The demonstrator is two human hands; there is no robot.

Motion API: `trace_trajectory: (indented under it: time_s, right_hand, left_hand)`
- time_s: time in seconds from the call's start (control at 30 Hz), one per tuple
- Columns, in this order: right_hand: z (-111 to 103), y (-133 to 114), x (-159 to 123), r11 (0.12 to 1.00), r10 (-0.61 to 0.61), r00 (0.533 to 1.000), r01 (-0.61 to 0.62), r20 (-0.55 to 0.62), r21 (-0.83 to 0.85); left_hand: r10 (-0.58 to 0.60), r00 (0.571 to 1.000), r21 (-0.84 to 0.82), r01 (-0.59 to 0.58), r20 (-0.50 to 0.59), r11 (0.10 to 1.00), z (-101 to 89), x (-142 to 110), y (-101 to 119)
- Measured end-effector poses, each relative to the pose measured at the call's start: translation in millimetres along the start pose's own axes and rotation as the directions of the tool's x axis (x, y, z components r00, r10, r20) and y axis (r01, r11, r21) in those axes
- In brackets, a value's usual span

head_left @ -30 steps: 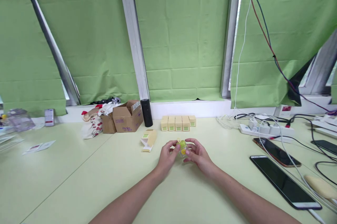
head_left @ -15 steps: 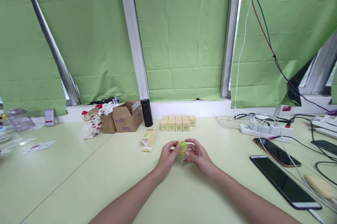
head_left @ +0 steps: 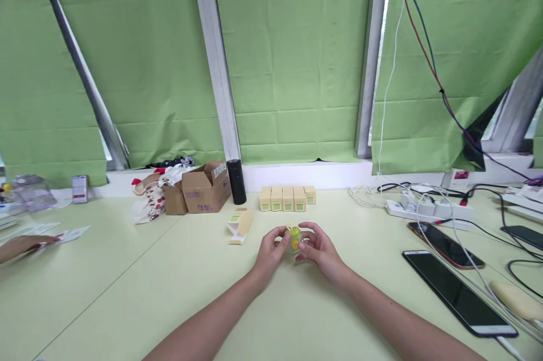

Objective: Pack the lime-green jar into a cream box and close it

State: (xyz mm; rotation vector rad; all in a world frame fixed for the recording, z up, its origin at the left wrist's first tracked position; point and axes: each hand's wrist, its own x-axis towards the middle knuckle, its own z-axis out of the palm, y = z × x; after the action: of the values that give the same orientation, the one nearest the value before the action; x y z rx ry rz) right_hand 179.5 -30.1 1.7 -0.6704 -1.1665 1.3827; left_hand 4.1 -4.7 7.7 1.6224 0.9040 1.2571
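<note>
Between my hands is a small clear jar (head_left: 294,241) with a green lid, a yellow mark on its side and a yellowish loop at the top. My left hand (head_left: 270,249) grips it from the left, thumb along its side. From the right, my right hand (head_left: 321,251) pinches the jar with thumb and fingers, partly covering it. Beyond my left hand lies an opened cream carton (head_left: 240,226) with a green label, its flap towards me. Several similar small cartons (head_left: 282,199) stand in a row farther back.
A cardboard box (head_left: 206,188), a black cylinder (head_left: 236,181) and a cloth bag (head_left: 150,202) stand at the back left. Phones (head_left: 458,290), cables and a power strip (head_left: 432,211) occupy the right side. Another person's hand (head_left: 31,244) touches papers at the far left.
Another person's hand has come in from the left onto the papers. My hands keep hold of the jar in nearly the same place.
</note>
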Motion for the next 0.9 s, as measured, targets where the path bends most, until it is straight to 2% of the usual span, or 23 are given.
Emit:
trace_trajectory:
  time_s: [0.23,0.53,0.9]
  right_hand:
    - [2.9,-4.0,-1.9,1.000,-0.019,1.000,0.019,-0.017,-0.008]
    - [2.4,-4.1,-1.4,0.998,-0.058,0.998,0.058,-0.016,0.016]
    - [4.1,-5.8,-1.9,0.996,-0.085,0.996,0.085,0.003,0.010]
  left_hand:
    - [0.052,0.999,0.026,-0.052,-0.006,0.998,-0.5,-3.0,1.2]
    - [0.143,0.989,0.184,-0.145,0.024,0.972,2.7,-10.3,8.5]
    - [0.156,0.987,0.263,-0.144,-0.025,0.954,4.6,-9.6,6.8]
